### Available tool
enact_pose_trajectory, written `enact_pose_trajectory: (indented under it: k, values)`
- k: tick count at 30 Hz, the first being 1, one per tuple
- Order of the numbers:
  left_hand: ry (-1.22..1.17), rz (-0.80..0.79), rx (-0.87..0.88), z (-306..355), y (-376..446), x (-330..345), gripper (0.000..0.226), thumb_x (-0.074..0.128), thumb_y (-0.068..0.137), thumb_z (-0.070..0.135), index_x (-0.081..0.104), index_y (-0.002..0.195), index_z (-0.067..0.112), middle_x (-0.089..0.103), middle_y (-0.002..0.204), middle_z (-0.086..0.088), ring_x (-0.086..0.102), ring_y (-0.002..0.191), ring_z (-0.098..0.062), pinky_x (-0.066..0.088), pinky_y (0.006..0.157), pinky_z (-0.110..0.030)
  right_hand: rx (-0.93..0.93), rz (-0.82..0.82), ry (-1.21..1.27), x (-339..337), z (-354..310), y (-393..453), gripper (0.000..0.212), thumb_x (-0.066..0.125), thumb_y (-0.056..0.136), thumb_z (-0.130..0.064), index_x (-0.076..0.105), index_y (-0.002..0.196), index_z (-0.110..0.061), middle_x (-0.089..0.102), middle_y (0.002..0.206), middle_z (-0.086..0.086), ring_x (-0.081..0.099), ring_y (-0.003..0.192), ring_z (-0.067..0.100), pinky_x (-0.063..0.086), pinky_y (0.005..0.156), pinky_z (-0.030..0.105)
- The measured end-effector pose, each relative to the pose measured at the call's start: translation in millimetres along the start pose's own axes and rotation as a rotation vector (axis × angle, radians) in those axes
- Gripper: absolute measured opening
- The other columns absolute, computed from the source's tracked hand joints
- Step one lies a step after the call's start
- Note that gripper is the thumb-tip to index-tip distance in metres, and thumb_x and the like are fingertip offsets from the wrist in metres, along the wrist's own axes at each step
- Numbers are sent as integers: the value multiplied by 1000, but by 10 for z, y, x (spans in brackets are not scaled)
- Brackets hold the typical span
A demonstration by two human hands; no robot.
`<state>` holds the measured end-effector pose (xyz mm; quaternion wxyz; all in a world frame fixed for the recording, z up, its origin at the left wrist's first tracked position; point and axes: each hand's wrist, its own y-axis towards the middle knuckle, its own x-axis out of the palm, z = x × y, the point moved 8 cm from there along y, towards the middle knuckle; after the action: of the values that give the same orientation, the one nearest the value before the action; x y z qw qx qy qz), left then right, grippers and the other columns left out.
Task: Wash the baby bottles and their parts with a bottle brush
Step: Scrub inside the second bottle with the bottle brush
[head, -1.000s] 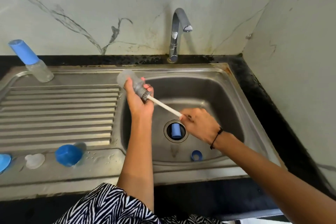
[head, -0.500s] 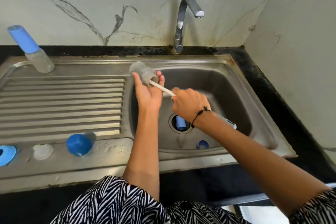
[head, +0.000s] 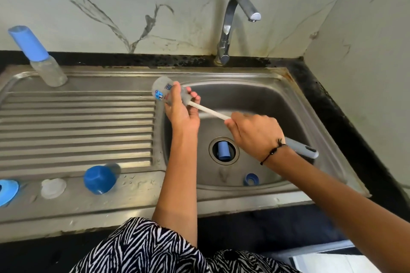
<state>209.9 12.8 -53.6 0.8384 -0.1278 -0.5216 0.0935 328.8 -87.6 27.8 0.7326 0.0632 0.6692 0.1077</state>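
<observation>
Leftmost, at the lower left edge of the frame, a blue ring lies on the steel draining board, followed rightward by a clear teat and a blue cap lying on its side. At upper left, a capped bottle stands at the back of the board. At centre, the left hand grips a clear baby bottle, tilted with its base toward the upper left, over the left rim of the sink. The white shaft of the bottle brush enters the bottle's mouth; the right hand clasps the shaft, its grey handle projecting past the wrist at right. Below, a blue cylinder sits in the drain and a blue collar rests on the basin floor. The tap stands above centre.
</observation>
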Motion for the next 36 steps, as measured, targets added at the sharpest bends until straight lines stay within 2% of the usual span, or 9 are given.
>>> enact_pose_trajectory:
  k: [2, 5, 9, 13, 17, 20, 24, 28, 36]
  values:
    - [-25, 40, 11, 35, 21, -65, 10, 61, 91, 20, 54, 91, 14, 55, 69, -5, 52, 54, -13, 47, 52, -24, -83, 183, -71, -81, -20, -57, 36, 39, 91, -33, 54, 65, -13, 52, 52, -1, 51, 41, 25, 27, 38, 23]
    - [-80, 91, 8, 133, 100, -224, 11, 63, 90, 22, 55, 93, 15, 58, 67, -4, 55, 53, -12, 51, 54, -24, -192, 319, -170, -16, 35, -130, 26, 51, 88, -24, 56, 63, -15, 51, 53, 0, 49, 46, 20, 30, 39, 24]
    - [-105, 62, 22, 142, 164, -201, 17, 61, 90, 15, 49, 103, 12, 54, 71, -7, 55, 53, -13, 50, 51, -23, -189, 306, -151, -13, 46, -71, 22, 63, 83, -20, 58, 63, -14, 52, 54, 0, 50, 47, 20, 31, 42, 23]
    - [-40, 8, -18, -7, 102, -50, 8, 60, 90, 12, 53, 90, 10, 54, 70, -6, 56, 52, -12, 51, 52, -23, -94, 159, -71, 34, -32, 69, 26, 76, 74, -19, 56, 60, -12, 54, 51, 2, 52, 39, 23, 27, 38, 20]
    - [-54, -1, -37, -65, 138, -78, 15, 61, 89, 12, 50, 100, 8, 53, 73, -7, 55, 55, -13, 50, 53, -22, -31, -59, -62, 131, -120, 195, 19, 43, 98, -26, 56, 96, -13, 65, 89, 4, 64, 77, 30, 35, 53, 31]
    - [-64, -6, -99, -177, 135, -78, 18, 61, 90, 15, 49, 103, 8, 52, 73, -7, 54, 53, -13, 49, 50, -21, -44, -62, -85, 123, -241, 274, 18, 36, 97, -17, 52, 104, -13, 64, 101, 5, 64, 89, 31, 32, 58, 32]
    - [-69, 18, -126, -221, 170, -119, 36, 65, 87, 17, 46, 116, 8, 54, 73, -7, 55, 53, -13, 48, 48, -23, -94, -84, -132, 177, -393, 274, 21, 33, 98, -13, 51, 109, -10, 64, 103, 6, 64, 89, 30, 33, 58, 32]
    - [-40, 9, -143, -210, 188, -231, 21, 60, 88, 22, 49, 100, 9, 52, 66, -4, 52, 46, -12, 42, 42, -21, -166, -107, -62, 175, -337, 113, 27, 31, 101, -29, 51, 109, -13, 65, 101, 6, 63, 88, 32, 35, 60, 33]
    - [-21, -46, -138, -239, 108, -86, 32, 56, 88, 28, 40, 106, 8, 54, 65, -4, 48, 43, -10, 37, 40, -19, -20, -136, 115, 102, 15, -25, 30, 35, 98, -37, 56, 92, -16, 54, 73, 1, 53, 67, 27, 40, 58, 32]
